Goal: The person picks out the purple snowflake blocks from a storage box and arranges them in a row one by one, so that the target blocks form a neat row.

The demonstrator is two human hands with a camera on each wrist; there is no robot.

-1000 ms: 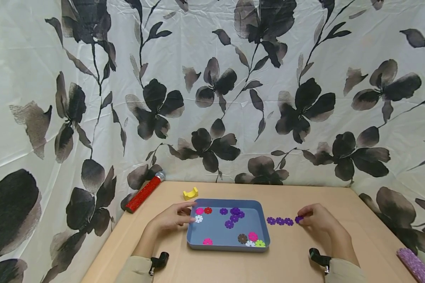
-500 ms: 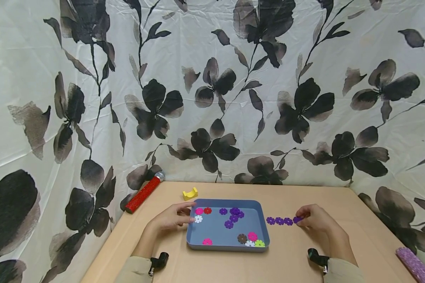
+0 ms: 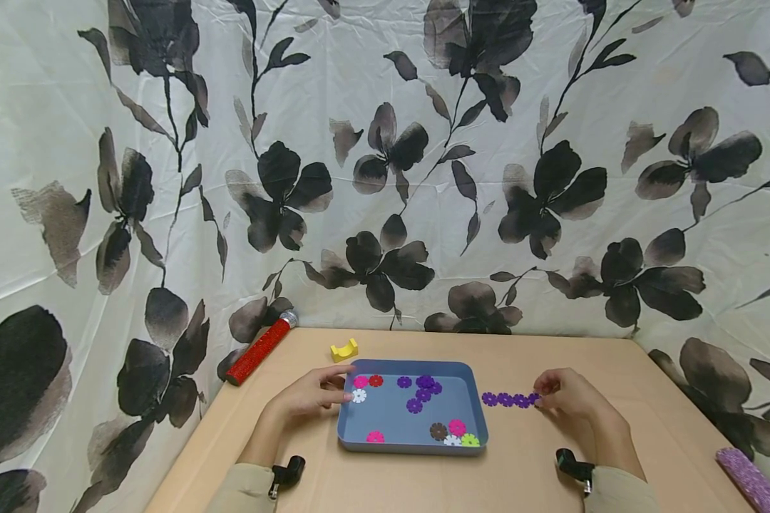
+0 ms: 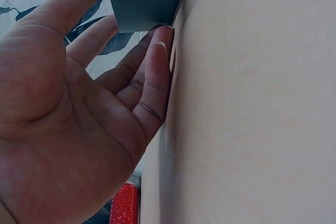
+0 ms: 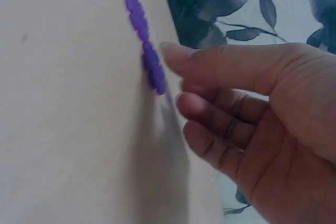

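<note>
Closing in since earlier, head view: bringing the end purple flower [image 3: 533,400] up to the other 3 flowers [image 3: 505,400], right of the tray [image 3: 411,449]. Left wrist: resting the left hand [image 4: 79,98] loosely against the tray. Right wrist: with the right hand [image 5: 262,129] at the end purple flower, cannot tell whether pinching. Probably lining up; next, seems to call for releasing.

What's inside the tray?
The tray holds purple flower pieces mid-tray; pink, red and white ones back left; brown, pink, white and lime front right; pink front left, partly hidden by the front wall. Anything beneath overlapping ones is covered.
</note>
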